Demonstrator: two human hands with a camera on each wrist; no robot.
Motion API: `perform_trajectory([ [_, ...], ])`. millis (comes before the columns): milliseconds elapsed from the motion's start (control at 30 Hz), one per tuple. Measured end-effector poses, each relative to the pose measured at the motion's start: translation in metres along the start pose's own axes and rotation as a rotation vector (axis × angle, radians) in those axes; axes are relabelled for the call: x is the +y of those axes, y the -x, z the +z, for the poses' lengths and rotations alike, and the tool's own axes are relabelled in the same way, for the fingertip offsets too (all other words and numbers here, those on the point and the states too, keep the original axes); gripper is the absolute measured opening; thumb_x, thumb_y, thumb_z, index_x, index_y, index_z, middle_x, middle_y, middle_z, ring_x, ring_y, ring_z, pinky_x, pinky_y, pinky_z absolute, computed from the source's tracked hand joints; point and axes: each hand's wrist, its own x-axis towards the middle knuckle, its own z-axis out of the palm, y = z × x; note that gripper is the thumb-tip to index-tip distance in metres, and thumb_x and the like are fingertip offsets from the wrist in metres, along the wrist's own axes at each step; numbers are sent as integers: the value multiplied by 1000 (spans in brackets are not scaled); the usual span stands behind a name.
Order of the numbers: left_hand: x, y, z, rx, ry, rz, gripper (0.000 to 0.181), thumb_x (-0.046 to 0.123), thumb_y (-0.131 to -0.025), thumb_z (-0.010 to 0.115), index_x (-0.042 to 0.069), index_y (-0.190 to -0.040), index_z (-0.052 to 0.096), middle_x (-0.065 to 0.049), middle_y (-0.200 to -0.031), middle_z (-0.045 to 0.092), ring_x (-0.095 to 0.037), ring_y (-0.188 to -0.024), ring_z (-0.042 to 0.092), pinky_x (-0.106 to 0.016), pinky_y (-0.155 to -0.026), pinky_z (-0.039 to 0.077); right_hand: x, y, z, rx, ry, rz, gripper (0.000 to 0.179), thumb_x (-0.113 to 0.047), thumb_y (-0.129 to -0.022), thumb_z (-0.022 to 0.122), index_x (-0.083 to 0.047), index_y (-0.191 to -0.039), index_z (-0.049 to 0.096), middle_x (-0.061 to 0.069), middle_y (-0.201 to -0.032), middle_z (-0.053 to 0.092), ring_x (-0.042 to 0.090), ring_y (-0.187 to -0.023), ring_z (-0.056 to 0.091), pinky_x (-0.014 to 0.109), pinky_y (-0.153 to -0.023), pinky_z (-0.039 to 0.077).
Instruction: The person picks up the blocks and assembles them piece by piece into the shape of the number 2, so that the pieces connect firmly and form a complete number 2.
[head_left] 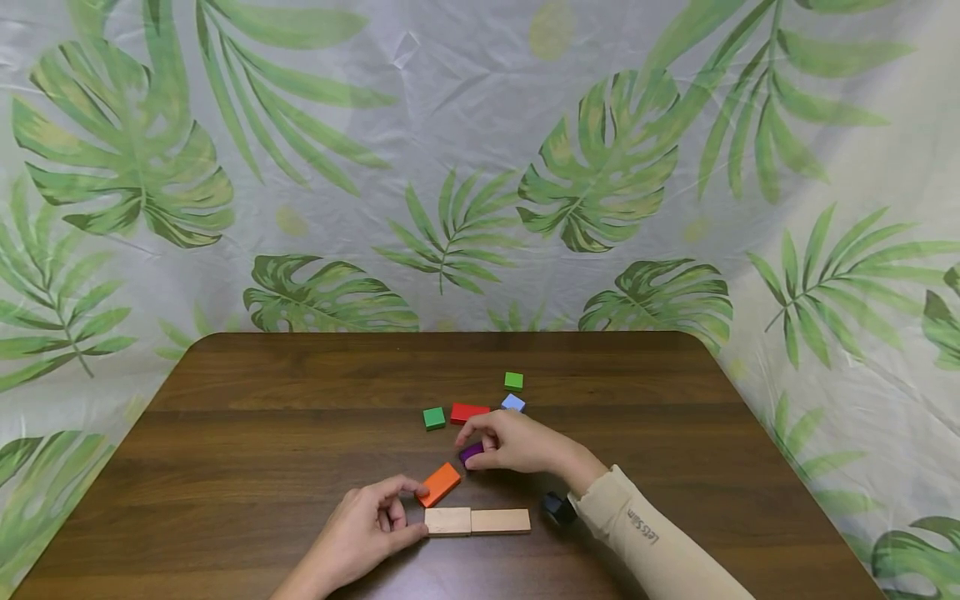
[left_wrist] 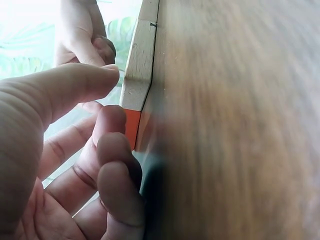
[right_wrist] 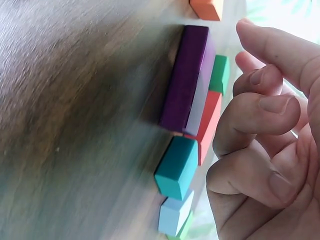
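My left hand (head_left: 365, 523) is at the left end of a row of two plain wooden blocks (head_left: 500, 522). Its thumb tip reaches the end of the nearer wooden block (left_wrist: 137, 75), and its index finger touches an orange block (head_left: 441, 484) lying at a slant behind the row. My right hand (head_left: 517, 442) hovers by a purple block (head_left: 471, 452), partly hidden by that hand in the head view. In the right wrist view its fingers are loosely bent and apart from the purple block (right_wrist: 186, 82), with nothing between them.
Behind the right hand lie a red block (head_left: 468, 413), a dark green block (head_left: 433, 418), a light blue block (head_left: 513, 402) and a light green block (head_left: 513, 381). A teal block (right_wrist: 176, 165) shows in the right wrist view. A black object (head_left: 557, 507) is beside the right sleeve.
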Motion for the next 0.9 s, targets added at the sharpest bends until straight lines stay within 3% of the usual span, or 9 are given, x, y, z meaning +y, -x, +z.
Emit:
perform_trajectory([
  [433,1,-1,1,-3,-44,-27,40,33,-88,91,26,-125,77,15,-70,63,3,-54,51,-20,-51,42,16,5,-6,29,-28,-27,24,-19,-99,80,-9,-120,75,-7,-71,52,3,-65,45,20,-64,38],
  [900,2,-1,2,-3,-50,-41,40,34,-87,91,27,-124,77,15,-70,63,3,-54,50,-20,-52,41,31,11,-10,55,-9,-8,24,-23,-100,79,-15,-122,76,-8,-68,50,3,-62,42,20,-65,37],
])
